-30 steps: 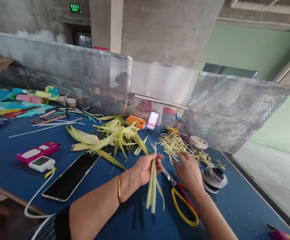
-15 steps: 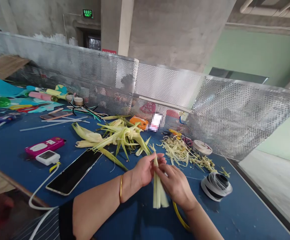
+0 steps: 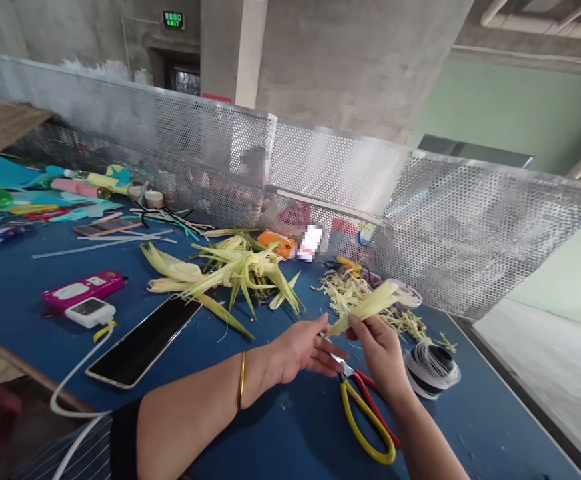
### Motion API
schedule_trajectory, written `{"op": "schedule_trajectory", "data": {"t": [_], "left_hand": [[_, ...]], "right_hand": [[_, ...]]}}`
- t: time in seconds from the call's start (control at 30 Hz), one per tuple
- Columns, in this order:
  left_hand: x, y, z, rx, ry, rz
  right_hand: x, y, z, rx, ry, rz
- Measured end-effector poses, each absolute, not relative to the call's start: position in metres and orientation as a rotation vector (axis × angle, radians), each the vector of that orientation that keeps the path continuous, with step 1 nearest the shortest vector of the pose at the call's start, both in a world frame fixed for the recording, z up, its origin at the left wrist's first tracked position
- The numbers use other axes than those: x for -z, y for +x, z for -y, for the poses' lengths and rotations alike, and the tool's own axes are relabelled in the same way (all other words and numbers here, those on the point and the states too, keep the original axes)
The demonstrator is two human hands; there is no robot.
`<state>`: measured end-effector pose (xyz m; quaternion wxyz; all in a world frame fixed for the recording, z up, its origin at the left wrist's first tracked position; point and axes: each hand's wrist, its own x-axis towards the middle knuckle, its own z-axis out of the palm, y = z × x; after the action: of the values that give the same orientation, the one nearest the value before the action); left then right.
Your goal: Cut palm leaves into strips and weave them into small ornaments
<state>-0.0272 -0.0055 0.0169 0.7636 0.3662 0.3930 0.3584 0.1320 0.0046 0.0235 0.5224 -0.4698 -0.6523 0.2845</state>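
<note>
My right hand [image 3: 381, 350] pinches a pale corn husk [image 3: 370, 303], which points up to the right above the table. My left hand [image 3: 310, 348] is at the husk's lower left tip, palm turned up and fingers stretched apart; whether its thumb touches the tip is hard to see. Beneath and between both hands lie scissors [image 3: 367, 419] with one yellow and one red handle, their blades partly covered by my left fingers. Behind my left hand sits a heap of green and cream corn husks [image 3: 250, 267]. Trimmed husk scraps [image 3: 343, 290] lie beyond my right hand.
A spool of thread [image 3: 433, 370] stands right of my right hand. A black-screened phone [image 3: 145, 343] and a magenta device [image 3: 85, 291] lie left. Coloured craft pieces [image 3: 77, 189] fill the far left, and a perforated metal screen [image 3: 330, 167] borders the table's back.
The husk has swung from hanging downward to pointing up and right in my right hand. My left fingers have opened away from it. The scissors' red handle and blades now show.
</note>
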Motion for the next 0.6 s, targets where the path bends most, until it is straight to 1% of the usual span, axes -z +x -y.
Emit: {"op": "schedule_trajectory", "data": {"t": [0.1,0.3,0.47,0.6], "left_hand": [[-0.013,-0.026,0.005,-0.688,0.821,-0.792],[-0.012,-0.025,0.010,-0.731,0.939,-0.837],[-0.013,-0.025,0.010,-0.740,0.904,-0.914],[-0.013,-0.026,0.005,-0.708,0.786,-0.848]], "right_hand": [[-0.025,0.128,-0.002,-0.802,-1.066,1.582],[-0.021,0.124,-0.005,-0.769,-1.097,1.431],[-0.017,0.122,-0.007,-0.829,-1.092,1.355],[-0.012,0.127,-0.011,-0.857,-1.147,1.265]]}}
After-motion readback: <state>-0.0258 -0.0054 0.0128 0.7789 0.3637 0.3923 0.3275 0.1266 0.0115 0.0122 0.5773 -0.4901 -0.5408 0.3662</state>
